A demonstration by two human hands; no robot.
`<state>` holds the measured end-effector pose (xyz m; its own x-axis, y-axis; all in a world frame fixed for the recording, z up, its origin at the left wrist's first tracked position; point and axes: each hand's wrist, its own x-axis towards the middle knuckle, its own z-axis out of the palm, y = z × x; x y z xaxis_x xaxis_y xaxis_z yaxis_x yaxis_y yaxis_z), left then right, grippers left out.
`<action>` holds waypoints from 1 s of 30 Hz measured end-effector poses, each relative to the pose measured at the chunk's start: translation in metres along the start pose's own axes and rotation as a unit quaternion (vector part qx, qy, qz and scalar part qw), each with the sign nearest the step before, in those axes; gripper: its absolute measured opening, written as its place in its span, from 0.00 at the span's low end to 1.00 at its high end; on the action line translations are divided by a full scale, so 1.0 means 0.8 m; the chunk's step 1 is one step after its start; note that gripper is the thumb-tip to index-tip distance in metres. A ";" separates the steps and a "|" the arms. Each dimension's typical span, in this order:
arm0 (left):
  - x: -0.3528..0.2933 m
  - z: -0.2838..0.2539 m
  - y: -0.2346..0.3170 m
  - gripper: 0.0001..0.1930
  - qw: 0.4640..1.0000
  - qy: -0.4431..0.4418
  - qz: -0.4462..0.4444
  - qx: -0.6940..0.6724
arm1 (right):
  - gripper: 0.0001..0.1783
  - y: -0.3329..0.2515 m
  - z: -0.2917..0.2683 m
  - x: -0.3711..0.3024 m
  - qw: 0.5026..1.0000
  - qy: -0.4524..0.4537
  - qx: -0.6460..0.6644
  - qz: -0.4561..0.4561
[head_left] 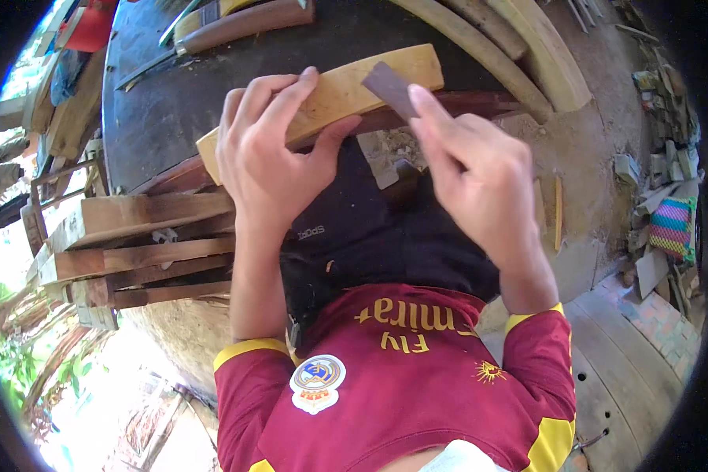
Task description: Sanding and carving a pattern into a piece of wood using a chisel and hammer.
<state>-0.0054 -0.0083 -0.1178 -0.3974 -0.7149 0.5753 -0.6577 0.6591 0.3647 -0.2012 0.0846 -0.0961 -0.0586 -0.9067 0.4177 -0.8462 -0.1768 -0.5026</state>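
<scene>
Left hand (271, 149) around pale wooden block (340, 90), right hand (480, 173) with dark flat strip (389, 88).

Two bare hands (267, 145) (484, 173), one wooden bar (334, 96), one dark strip (389, 85), one wooden-handled tool (248, 26) and one woven bag (672, 224) are seen.

Stacked planks (145, 260), multicoloured woven bag (672, 226)
</scene>
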 end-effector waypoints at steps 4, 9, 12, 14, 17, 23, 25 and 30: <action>-0.003 0.000 -0.004 0.26 1.000 0.002 0.002 0.014 | 0.14 0.032 -0.007 0.020 0.998 0.044 -0.052 -0.005; -0.006 -0.003 -0.002 0.26 1.000 -0.003 -0.003 0.022 | 0.14 0.032 -0.006 0.019 0.999 0.029 0.022 0.003; 0.002 -0.001 -0.001 0.27 1.000 -0.003 0.000 0.025 | 0.13 0.007 -0.015 0.010 0.997 -0.081 0.015 0.002; -0.001 -0.005 0.001 0.27 1.000 -0.009 -0.003 0.029 | 0.11 0.025 -0.015 0.018 0.999 -0.027 0.036 0.006; 0.000 -0.003 -0.001 0.27 1.000 -0.009 -0.003 0.024 | 0.11 0.029 -0.013 0.020 0.999 -0.035 -0.015 0.010; -0.002 -0.001 -0.001 0.26 1.000 -0.002 -0.013 0.005 | 0.12 0.027 -0.019 0.041 0.998 -0.052 -0.030 0.010; -0.003 -0.004 0.002 0.26 1.000 -0.012 -0.018 -0.005 | 0.12 0.010 -0.016 0.024 0.993 -0.093 0.040 -0.059; -0.004 0.000 0.000 0.26 1.000 0.000 -0.012 0.008 | 0.12 0.021 -0.012 0.036 0.999 -0.053 0.011 0.006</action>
<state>-0.0042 -0.0057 -0.1196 -0.3815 -0.7307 0.5661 -0.6767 0.6380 0.3674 -0.2221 0.0593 -0.0853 -0.0105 -0.9439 0.3301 -0.8337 -0.1740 -0.5241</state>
